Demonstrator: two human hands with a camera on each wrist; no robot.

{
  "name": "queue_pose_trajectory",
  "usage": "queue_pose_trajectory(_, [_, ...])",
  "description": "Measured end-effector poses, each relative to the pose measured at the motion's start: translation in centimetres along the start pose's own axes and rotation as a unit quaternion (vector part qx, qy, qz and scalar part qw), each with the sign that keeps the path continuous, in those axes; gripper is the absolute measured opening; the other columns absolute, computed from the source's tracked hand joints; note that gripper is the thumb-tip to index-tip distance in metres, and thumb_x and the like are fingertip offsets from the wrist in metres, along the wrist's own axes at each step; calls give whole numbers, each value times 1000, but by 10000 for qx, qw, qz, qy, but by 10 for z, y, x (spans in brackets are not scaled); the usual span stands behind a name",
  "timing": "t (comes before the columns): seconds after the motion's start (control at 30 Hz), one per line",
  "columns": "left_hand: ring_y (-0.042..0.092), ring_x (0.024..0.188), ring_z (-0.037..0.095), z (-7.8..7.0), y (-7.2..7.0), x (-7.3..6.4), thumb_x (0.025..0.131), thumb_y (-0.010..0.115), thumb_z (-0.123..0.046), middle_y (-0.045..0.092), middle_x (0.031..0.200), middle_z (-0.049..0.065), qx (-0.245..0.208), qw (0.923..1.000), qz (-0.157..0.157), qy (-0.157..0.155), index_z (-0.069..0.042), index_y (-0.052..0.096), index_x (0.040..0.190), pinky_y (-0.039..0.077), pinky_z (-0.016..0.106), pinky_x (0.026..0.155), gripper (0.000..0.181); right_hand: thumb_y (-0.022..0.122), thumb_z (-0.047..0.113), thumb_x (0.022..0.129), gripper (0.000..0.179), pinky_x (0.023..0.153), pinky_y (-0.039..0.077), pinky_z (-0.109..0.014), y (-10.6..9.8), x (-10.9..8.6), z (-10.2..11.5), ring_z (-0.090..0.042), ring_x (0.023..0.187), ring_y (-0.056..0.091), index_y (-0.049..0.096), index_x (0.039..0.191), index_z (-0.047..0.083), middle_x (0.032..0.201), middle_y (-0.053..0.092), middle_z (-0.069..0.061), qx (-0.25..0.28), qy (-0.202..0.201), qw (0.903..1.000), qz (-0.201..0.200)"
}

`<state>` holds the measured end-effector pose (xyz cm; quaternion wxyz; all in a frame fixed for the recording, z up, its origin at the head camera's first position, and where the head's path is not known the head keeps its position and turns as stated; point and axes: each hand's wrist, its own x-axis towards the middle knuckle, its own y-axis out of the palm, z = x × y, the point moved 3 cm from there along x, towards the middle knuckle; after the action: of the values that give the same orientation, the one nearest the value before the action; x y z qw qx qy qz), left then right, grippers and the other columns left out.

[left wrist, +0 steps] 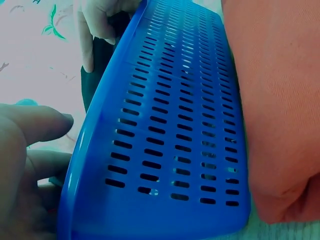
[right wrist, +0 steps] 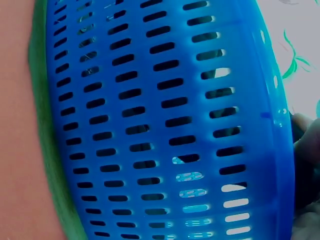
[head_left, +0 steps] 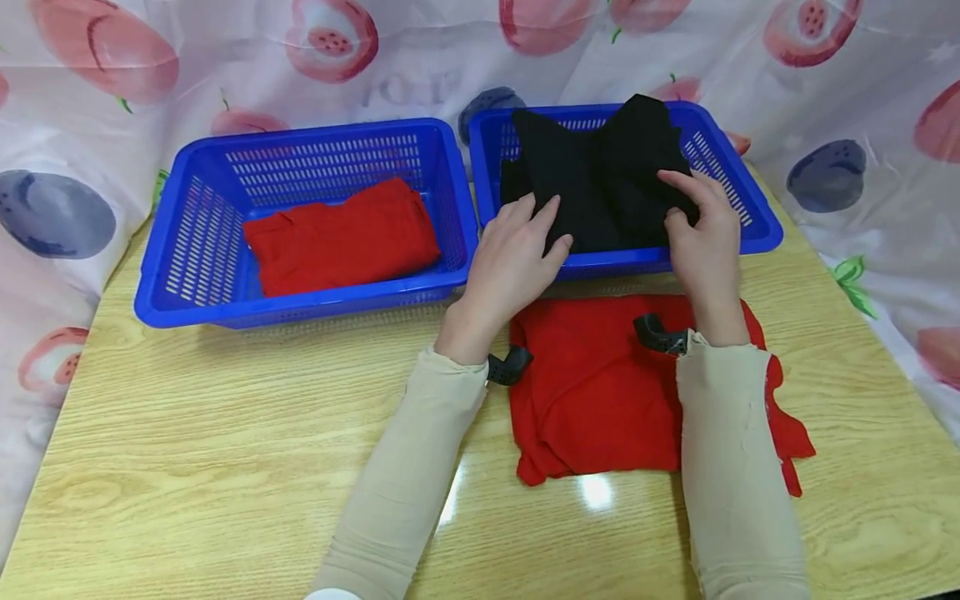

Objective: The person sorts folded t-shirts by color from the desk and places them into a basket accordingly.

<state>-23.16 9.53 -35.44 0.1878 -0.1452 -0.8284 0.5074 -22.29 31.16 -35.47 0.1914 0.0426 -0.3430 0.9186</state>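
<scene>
A piece of black cloth [head_left: 592,183] lies in the right blue basket [head_left: 761,233], two peaks of it standing up at the back rim. Over the front rim reaches my left hand [head_left: 517,250], fingers spread and loosely bent at the cloth's left front part. My right hand [head_left: 705,233] is at the cloth's right side, thumb and index finger apart; its other fingers are hidden in the head view. In the left wrist view, the thumb [left wrist: 45,122] of the left hand shows beside the rim, and fingers [left wrist: 97,22] of the right hand hang over black cloth farther off.
Folded red cloth [head_left: 345,237] lies in the left blue basket [head_left: 187,312], which stands beside the right one. Another red cloth [head_left: 600,392] is spread on the wooden table [head_left: 225,450] under my forearms. A fruit-print curtain [head_left: 420,50] hangs behind the baskets.
</scene>
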Motion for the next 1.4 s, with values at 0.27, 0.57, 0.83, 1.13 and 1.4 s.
queue_pose_trajectory(0.27, [34, 122, 20, -1, 4, 0, 91, 39, -42, 36, 138, 7, 419, 9991, -47, 46, -17, 37, 137, 27, 32, 100, 53, 42, 10, 90, 35, 103, 22, -30, 8, -3, 3, -6, 127, 25, 58, 119, 22, 136, 36, 10, -457, -364, 9982, 139])
queue_pose_trajectory(0.57, [34, 122, 20, -1, 5, 1, 91, 39, -44, 37, 137, 7, 596, 9981, -16, 128, -16, 38, 137, 28, 31, 99, 54, 41, 17, 91, 32, 104, 22, -34, 10, -3, 3, -8, 129, 24, 59, 117, 21, 138, 34, 10, -676, -313, 9967, 332])
queue_pose_trajectory(0.83, [33, 122, 20, -2, 6, 1, 91, 39, -44, 39, 135, 6, 696, 9975, -15, 155, -17, 40, 135, 27, 31, 99, 52, 39, 22, 90, 34, 101, 25, -40, 11, -4, 3, -12, 128, 27, 59, 118, 21, 138, 36, 8, -1089, -278, 9928, 411])
queue_pose_trajectory(1.13, [23, 129, 22, -5, 5, 1, 92, 36, -42, 45, 131, 4, 784, 9968, -108, -131, -20, 50, 128, -2, 41, 107, 45, 38, 24, 90, 35, 94, 31, -47, 7, 0, 0, -17, 124, 34, 58, 118, 24, 135, 41, 2, -1625, -190, 9855, 440])
queue_pose_trajectory(1.4, [31, 125, 22, -7, 2, -1, 91, 33, -46, 49, 128, 4, 920, 9945, -5, -498, -18, 55, 123, 2, 43, 107, 48, 36, 27, 90, 39, 89, 34, -51, 1, 2, -1, -24, 120, 39, 53, 125, 24, 133, 44, -3, -2025, -171, 9774, 582])
